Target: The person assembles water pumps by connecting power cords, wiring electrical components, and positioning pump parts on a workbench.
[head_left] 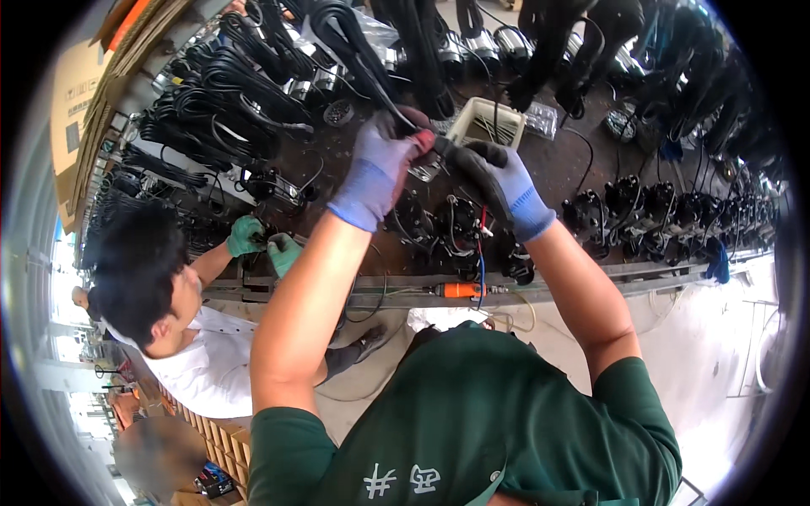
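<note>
Both my hands wear blue-violet gloves with dark palms and are raised over the dark workbench. My left hand (380,164) is closed around a black cable (359,55), whose looped bundle rises away from me; a red patch shows at the thumb. Close beside it, my right hand (499,181) is closed, its fingers pinching a dark piece of the same cable between the two hands. The exact end of that piece is too small to make out. Below my hands on the bench sits a black motor unit (460,221) with red and blue wires.
A cream bin (488,122) of thin rods stands behind my hands. Cable bundles (228,93) and silver motors line the back; more black motor units (629,207) stand right. An orange power tool (460,290) lies along the front edge. At left, a co-worker's green-gloved hands (263,244) work.
</note>
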